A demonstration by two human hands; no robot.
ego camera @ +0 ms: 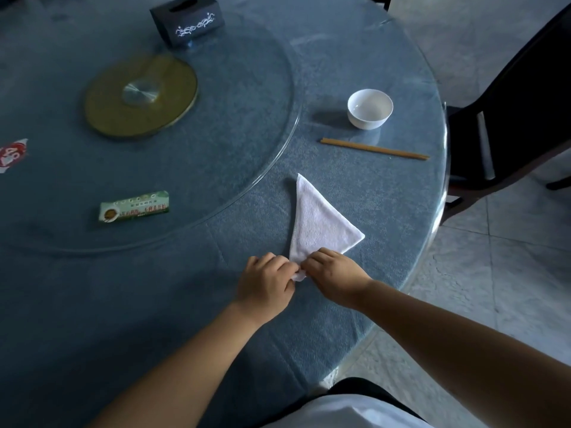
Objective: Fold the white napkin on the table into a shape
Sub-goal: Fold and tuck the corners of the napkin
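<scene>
The white napkin (318,223) lies on the blue table (154,288) folded into a triangle, one point aimed away from me and another out to the right. Its near corner is bunched between my two hands. My left hand (267,281) pinches that corner from the left with curled fingers. My right hand (333,276) grips the same corner from the right, fingertips touching those of the left hand. A small bit of cloth shows below the fingers.
A white bowl (370,109) and a pair of chopsticks (374,149) lie beyond the napkin. The glass turntable (216,168) carries a dark tissue box (187,20) and a green packet (134,206). The table edge and a dark chair (506,125) are at right.
</scene>
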